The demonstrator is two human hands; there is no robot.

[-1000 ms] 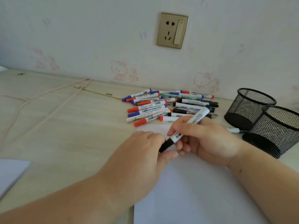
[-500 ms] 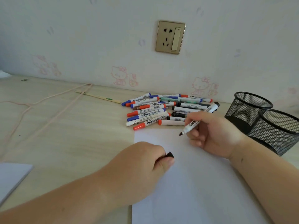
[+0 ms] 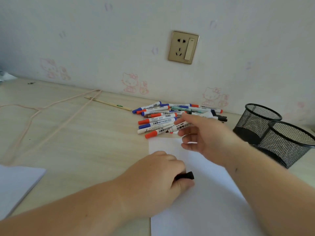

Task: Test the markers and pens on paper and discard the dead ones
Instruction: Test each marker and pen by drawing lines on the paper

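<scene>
Paper (image 3: 201,210) lies near the desk (image 3: 76,142) front edge, bare wood leftward. Left hand (image 3: 158,181) pinches a black cap (image 3: 186,175) there; right hand (image 3: 204,137) grips the uncapped marker (image 3: 180,127) over the marker pile (image 3: 163,116).

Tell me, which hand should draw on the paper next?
The right hand: it grips the uncapped marker just above the paper. The left hand is busy holding the black cap.

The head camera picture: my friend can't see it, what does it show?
A right hand holds an uncapped marker above white paper, tip toward a marker pile. The left hand holds the black cap. Two mesh cups stand at right.
</scene>
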